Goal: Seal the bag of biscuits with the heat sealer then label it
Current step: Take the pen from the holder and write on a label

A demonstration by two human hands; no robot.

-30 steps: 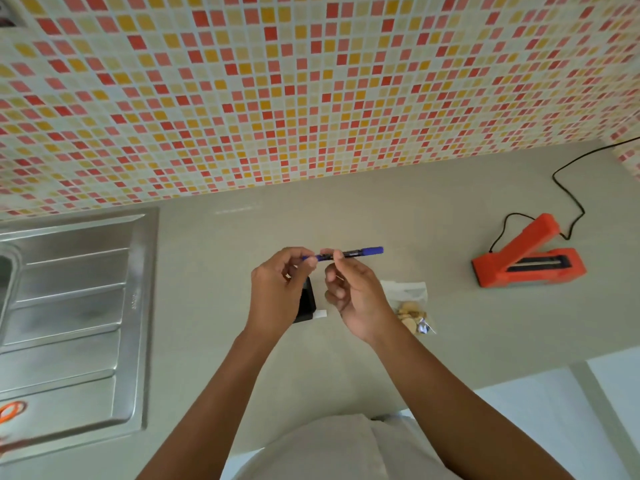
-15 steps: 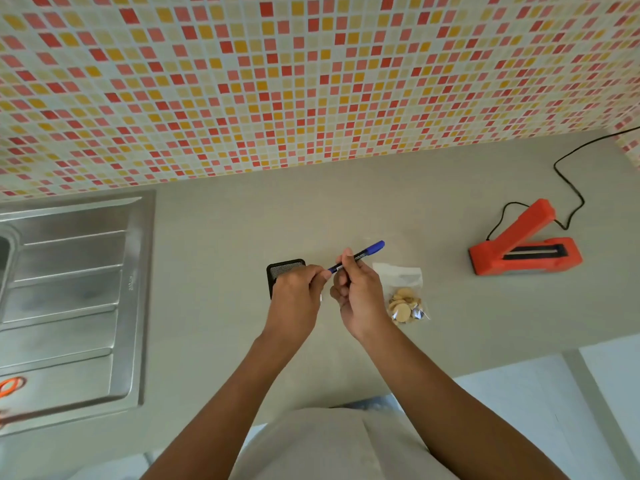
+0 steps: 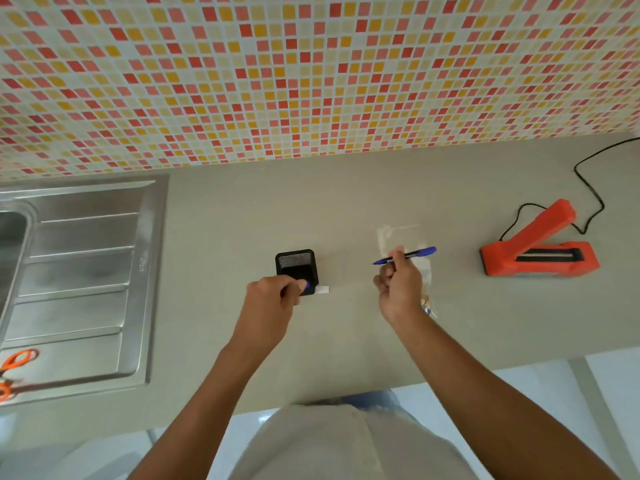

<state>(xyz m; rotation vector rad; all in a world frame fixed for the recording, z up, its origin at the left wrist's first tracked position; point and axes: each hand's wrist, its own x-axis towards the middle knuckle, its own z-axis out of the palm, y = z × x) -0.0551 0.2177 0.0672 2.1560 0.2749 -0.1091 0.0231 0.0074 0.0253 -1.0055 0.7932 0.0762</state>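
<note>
My right hand [image 3: 398, 289] grips a blue pen [image 3: 408, 255], uncapped, its tip pointing left. It hovers over the clear bag of biscuits [image 3: 398, 237], which lies flat on the grey counter [image 3: 346, 202] and is mostly hidden by the hand. My left hand [image 3: 273, 296] pinches the blue pen cap [image 3: 305, 285] at the front of a black mesh holder [image 3: 296, 263]. A small white label [image 3: 322, 289] lies beside that holder. The orange heat sealer [image 3: 540, 251] stands to the right with its arm raised.
A steel sink and drainboard [image 3: 86, 271] fill the left side, with orange scissors [image 3: 14, 368] on its front corner. The sealer's black cord [image 3: 588, 188] runs to the back right. A mosaic tile wall [image 3: 311, 74] rises behind the counter. The counter's front edge is near my body.
My hands have pulled apart. The cap has come off the pen with my left hand, which moved left to the holder. My right hand moved right over the bag.
</note>
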